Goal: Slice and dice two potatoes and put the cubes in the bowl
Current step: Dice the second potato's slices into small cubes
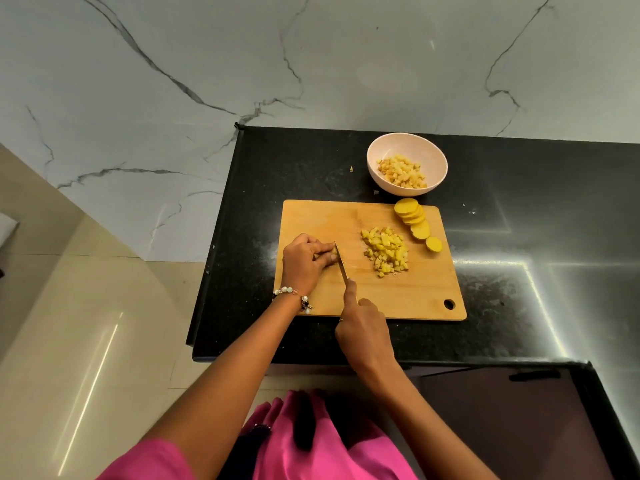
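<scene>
Wooden cutting board (398, 292) carries the work: the left hand (304, 261) curls over a potato piece, mostly hidden, at the board's left, while the right hand (363, 327) grips the knife (341, 265) just beside those fingertips. Keep knuckles forward and cuts even. Diced cubes (386, 252) lie mid-board, slices (414, 220) far right, the bowl (436, 157) beyond, part filled.

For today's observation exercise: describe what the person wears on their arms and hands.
Both forearms are bare. The left hand has a beaded bracelet at its wrist, with pale round beads and small dangling charms. The right hand seems to wear a thin ring. A bright pink sleeve covers the left upper arm.
</scene>
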Demonstrator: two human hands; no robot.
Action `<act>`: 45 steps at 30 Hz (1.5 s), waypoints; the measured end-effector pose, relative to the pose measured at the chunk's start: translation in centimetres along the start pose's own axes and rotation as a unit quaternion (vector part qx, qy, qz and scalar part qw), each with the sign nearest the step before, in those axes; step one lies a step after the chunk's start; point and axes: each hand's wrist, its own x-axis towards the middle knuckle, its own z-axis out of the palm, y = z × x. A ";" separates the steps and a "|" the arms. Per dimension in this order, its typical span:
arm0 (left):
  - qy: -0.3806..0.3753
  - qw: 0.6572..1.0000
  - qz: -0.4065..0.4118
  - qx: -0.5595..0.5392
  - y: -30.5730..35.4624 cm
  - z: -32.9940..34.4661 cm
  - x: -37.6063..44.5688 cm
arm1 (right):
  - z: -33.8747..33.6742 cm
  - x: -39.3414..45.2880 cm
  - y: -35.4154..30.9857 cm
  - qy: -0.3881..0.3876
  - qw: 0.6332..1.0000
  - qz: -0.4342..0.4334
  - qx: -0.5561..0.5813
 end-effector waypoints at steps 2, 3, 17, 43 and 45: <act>0.001 1.000 -0.004 0.005 0.0 -0.1 0.0 | -0.4 0.6 0.2 0.007 1.000 -0.002 0.018; 0.003 1.000 -0.006 0.008 0.0 -0.1 0.1 | -0.6 0.9 0.2 0.010 1.000 -0.005 0.025; 0.009 1.000 -0.013 0.010 0.2 -0.2 0.0 | -1.0 1.5 -0.4 0.014 1.000 -0.016 -0.001; 0.010 0.999 -0.016 0.029 0.1 -0.5 -0.2 | -1.1 1.0 -0.5 0.005 1.000 -0.027 0.012; 0.014 0.999 -0.019 0.022 0.0 -0.4 -0.1 | -1.2 0.9 -0.7 0.003 1.000 -0.021 0.004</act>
